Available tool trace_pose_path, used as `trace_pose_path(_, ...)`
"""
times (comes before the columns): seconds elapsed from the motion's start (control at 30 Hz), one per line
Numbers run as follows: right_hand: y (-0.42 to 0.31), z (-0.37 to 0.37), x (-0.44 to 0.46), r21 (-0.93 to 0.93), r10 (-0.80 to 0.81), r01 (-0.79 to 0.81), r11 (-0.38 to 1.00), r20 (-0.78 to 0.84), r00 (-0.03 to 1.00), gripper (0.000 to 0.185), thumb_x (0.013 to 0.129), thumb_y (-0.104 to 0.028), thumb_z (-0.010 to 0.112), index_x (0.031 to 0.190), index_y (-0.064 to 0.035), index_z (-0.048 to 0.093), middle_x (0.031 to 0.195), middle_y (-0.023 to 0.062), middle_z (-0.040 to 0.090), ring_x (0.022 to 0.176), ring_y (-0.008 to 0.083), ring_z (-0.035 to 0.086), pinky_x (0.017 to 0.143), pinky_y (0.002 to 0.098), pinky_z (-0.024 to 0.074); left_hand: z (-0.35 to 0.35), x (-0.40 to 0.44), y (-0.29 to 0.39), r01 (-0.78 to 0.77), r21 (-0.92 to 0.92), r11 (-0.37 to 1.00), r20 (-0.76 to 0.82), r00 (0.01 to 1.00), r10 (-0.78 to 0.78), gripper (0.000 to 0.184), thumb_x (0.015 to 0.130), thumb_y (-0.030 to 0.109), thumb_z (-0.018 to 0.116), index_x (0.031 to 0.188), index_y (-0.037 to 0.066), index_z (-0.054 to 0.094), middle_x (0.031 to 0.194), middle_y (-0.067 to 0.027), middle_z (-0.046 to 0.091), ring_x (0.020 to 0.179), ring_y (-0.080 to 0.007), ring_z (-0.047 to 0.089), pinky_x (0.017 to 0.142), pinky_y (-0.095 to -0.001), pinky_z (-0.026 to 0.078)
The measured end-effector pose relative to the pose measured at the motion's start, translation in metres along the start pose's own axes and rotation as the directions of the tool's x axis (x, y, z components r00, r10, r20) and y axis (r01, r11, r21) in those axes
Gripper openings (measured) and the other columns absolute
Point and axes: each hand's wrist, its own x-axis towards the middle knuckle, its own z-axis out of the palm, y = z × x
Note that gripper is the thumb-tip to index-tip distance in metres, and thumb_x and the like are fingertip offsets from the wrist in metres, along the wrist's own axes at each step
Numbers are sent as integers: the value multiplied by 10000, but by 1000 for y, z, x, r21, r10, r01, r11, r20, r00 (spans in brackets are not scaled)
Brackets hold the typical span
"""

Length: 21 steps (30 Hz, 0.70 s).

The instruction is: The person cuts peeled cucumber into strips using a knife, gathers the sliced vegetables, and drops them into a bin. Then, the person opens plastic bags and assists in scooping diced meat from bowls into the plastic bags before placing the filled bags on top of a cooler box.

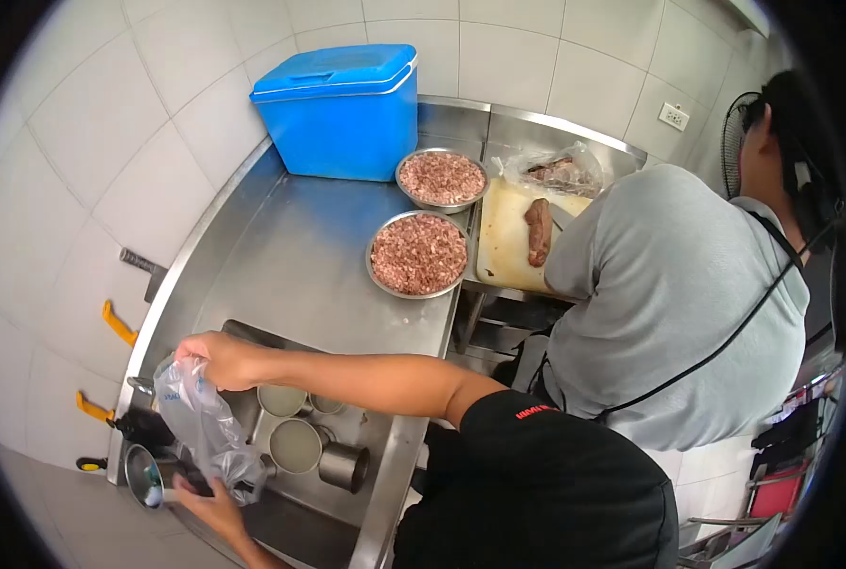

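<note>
My right hand (229, 360) reaches across from the black sleeve and pinches the top of a clear plastic bag (200, 412) with faint blue print. The bag hangs down over the sink's left side. My left hand (212, 507) is at its lower end, thumb and fingers apart around the bottom of the plastic; part of its grip is hidden. Just left of those fingers a metal cup (145, 477) is tilted, with something bluish-white inside. Several metal mugs stand or lie in the sink (333, 507), among them one filled with cloudy liquid (297, 446) and one on its side (344, 467).
Two bowls of chopped meat (418, 254) (442, 178) stand on the steel counter (300, 256) near a blue cooler (342, 114). At right, a person in grey (670, 303) leans over a cutting board (508, 256) holding a meat piece (538, 232). Yellow-handled tools (119, 323) hang along the left wall.
</note>
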Motion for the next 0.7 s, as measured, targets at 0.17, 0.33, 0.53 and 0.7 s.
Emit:
trace_pose_path(0.17, 4, -50, 56, 93, 187, -193, 977, 76, 980, 259, 823, 27, 560, 1075, -31, 558, 998, 101, 633, 824, 144, 588, 635, 294, 485, 45, -12, -3, 727, -633, -265, 767, 540, -348, 494, 919, 394, 625, 1246, 54, 478, 1068, -90, 561, 930, -183, 605, 658, -290, 549)
trace_pose_path(0.33, 50, -163, 81, 49, 146, -156, 987, 168, 975, 383, 696, 12, 727, 1042, -53, 577, 1008, 79, 622, 771, 142, 602, 606, 282, 504, 97, 30, 69, 617, -786, -36, 586, 725, -363, 380, 904, 250, 662, 1167, -2, 555, 1069, -71, 606, 955, -142, 599, 811, -260, 484)
trace_pose_path(0.53, 50, -308, 55, -349, 192, -199, 916, -53, 980, 197, 746, -54, 722, 937, -69, 678, 915, 7, 660, 816, 98, 571, 684, 270, 481, 186, 66, 171, 331, -782, 528, 319, 941, -117, 417, 864, 176, 664, 1225, -6, 562, 1120, -88, 594, 991, -156, 556, 874, -278, 420)
trace_pose_path(0.7, 74, -389, 43, -429, 173, -325, 843, -357, 918, 136, 767, -114, 724, 888, -56, 703, 902, 42, 680, 806, 120, 605, 710, 294, 503, 275, 74, 221, 480, -778, 406, 447, 876, -181, 347, 877, 139, 651, 1181, -7, 568, 1098, -67, 607, 964, -137, 566, 803, -273, 480)
